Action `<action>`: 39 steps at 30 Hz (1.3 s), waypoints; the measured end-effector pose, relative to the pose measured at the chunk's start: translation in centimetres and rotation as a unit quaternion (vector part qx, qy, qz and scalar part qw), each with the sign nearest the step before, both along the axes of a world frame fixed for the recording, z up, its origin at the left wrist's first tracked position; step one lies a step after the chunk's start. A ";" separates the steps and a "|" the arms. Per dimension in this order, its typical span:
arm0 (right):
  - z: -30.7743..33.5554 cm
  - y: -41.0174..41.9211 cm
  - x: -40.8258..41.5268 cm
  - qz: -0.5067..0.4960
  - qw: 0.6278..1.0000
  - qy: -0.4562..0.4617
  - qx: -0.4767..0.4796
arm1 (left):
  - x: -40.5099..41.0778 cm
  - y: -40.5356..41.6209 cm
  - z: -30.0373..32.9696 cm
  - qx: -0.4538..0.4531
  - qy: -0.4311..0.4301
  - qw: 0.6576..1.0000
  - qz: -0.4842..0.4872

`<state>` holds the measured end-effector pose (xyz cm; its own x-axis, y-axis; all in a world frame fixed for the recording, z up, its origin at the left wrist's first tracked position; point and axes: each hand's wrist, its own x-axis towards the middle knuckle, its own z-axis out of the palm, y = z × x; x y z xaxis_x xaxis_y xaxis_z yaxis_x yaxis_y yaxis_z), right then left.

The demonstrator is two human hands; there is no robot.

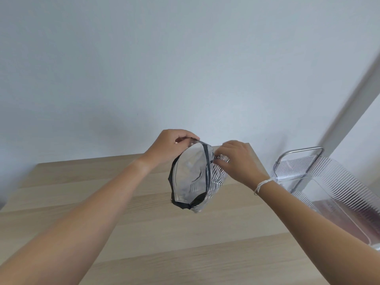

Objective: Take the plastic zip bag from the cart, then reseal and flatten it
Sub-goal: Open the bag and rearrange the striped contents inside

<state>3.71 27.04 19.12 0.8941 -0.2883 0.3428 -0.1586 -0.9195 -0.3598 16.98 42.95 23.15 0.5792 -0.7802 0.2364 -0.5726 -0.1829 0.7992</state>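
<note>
A clear plastic zip bag with black edging and a black-and-white striped panel hangs in the air above the wooden table. My left hand pinches its top corner at the far end of the dark zip strip. My right hand grips the bag's right side near the zip, fingers curled on the striped part. The bag bulges and looks puffed rather than flat. Whether the zip is closed along its length is not clear.
A transparent ribbed cart with a metal handle stands at the right, just beyond the table's right edge. A white wall lies behind the table. A pale vertical frame runs up the right side.
</note>
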 end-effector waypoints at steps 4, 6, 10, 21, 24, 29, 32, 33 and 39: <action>0.0 0.4 0.5 -0.003 0.999 -0.010 0.040 | -0.5 0.4 0.3 0.016 0.012 0.999 -0.036; 0.3 0.4 0.6 -0.002 0.999 -0.014 0.048 | -0.8 0.5 0.3 0.067 -0.059 0.995 -0.044; 0.6 0.1 0.7 -0.005 1.000 -0.014 0.008 | -1.1 0.3 0.2 0.096 -0.178 0.979 -0.023; -2.4 -4.4 -0.7 -0.086 0.989 0.063 0.101 | 1.6 0.6 1.7 0.080 -0.168 0.982 0.042; -1.4 -2.8 -0.5 -0.024 0.973 0.034 0.225 | 1.3 0.0 1.9 0.068 -0.154 0.986 0.003; 1.3 0.5 0.6 0.028 0.951 -0.044 0.305 | 0.2 -1.1 2.1 0.023 -0.125 0.991 -0.036; 2.5 0.6 1.0 -0.004 0.891 -0.116 0.438 | 1.2 0.2 2.0 -0.032 0.001 0.999 0.011; 2.9 0.2 1.0 -0.011 0.869 -0.135 0.477 | 1.9 1.0 1.4 -0.042 0.031 0.998 0.029; 3.4 -1.8 0.8 -0.031 0.720 -0.205 0.662 | 2.3 4.6 -5.5 0.039 0.150 0.988 0.010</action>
<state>4.48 25.23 22.47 0.7670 -0.6406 -0.0377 0.1847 0.2767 -0.9431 19.26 47.60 17.67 0.6300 -0.7765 -0.0088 -0.3084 -0.2606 0.9149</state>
